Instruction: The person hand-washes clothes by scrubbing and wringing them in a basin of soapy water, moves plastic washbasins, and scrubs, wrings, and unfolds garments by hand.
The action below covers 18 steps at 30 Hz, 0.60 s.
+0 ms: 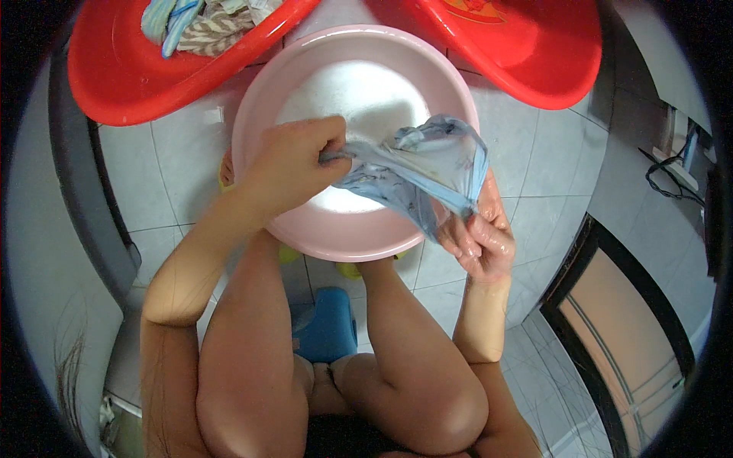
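A wet, thin, light-blue garment [405,172] with a faint pattern is stretched between my two hands, above a pink basin [343,248]. Whitish water [347,91] shows inside the basin. My left hand [298,156] is closed in a fist around the bunched left end of the cloth. On the other side, my right hand [486,240] pinches the garment's edge near the basin's right rim; its skin is wet and shiny. The cloth hides part of the right fingers. Which exact kind of garment it is, I cannot tell.
At the far left, a red tub [114,84] holds striped and patterned clothes [214,30]. Another red tub [534,72] stands at the far right. A blue stool [328,328] is between my legs on the tiled floor [175,183]. Cables [672,179] hang at the right.
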{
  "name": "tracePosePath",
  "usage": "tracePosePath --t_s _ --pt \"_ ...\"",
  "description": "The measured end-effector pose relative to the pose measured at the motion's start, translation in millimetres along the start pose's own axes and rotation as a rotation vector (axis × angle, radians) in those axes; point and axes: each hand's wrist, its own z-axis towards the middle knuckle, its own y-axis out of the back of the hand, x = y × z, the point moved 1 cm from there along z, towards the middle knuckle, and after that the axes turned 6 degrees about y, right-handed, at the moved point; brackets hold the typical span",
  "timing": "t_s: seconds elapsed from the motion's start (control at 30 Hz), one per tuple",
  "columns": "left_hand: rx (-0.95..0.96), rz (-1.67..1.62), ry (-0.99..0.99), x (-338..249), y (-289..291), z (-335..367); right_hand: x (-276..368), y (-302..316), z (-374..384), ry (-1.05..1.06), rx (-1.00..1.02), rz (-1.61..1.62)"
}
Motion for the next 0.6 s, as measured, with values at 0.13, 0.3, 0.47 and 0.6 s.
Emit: tracePosePath --t_s 0.13,0.3,0.47,0.6 --pt "-0.599 0.032 -0.316 12.8 -9.6 6.5 2.0 -4.9 -6.4 0.033 0.068 0.037" --pt "-0.378 0.036 -0.275 38.9 -10.6 1.6 1.5 12.2 -4.3 0.071 -0.041 -0.199" --pt "0.196 -0.322 -0.453 7.0 -15.8 -27.9 -10.0 9.4 10.1 0.187 -0.387 -0.455" --pt "0.217 0.056 -0.564 15.1 -38.6 -30.3 -11.8 12.6 8.3 0.076 -0.258 -0.083"
